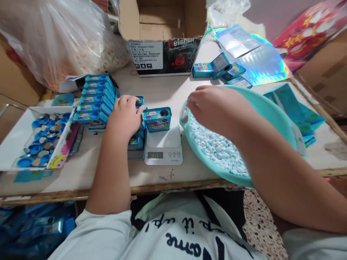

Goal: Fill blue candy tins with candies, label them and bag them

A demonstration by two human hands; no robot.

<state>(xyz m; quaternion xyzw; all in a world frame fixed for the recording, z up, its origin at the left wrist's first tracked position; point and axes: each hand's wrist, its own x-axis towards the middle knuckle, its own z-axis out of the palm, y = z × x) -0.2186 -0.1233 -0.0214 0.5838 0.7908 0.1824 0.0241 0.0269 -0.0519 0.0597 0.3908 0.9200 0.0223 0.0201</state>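
A small blue tin [157, 119] with a round hole in its top stands on a white digital scale [163, 146]. My left hand [125, 117] rests just left of it, fingers curled over other blue tins stacked beside the scale. My right hand [214, 108] hovers over the left rim of a turquoise basin [273, 112] filled with small white-blue candies [217, 148]. Its fingers are bunched together and point down toward the candies; whether they pinch any is hidden.
A row of blue tins [94, 99] lies at the left. A white tray [13, 139] holds several blue and silver caps. An open cardboard box [162, 32] stands at the back, loose tins [219, 68] and shiny foil bags [260, 57] to its right. A plastic bag [56, 36] fills the back left.
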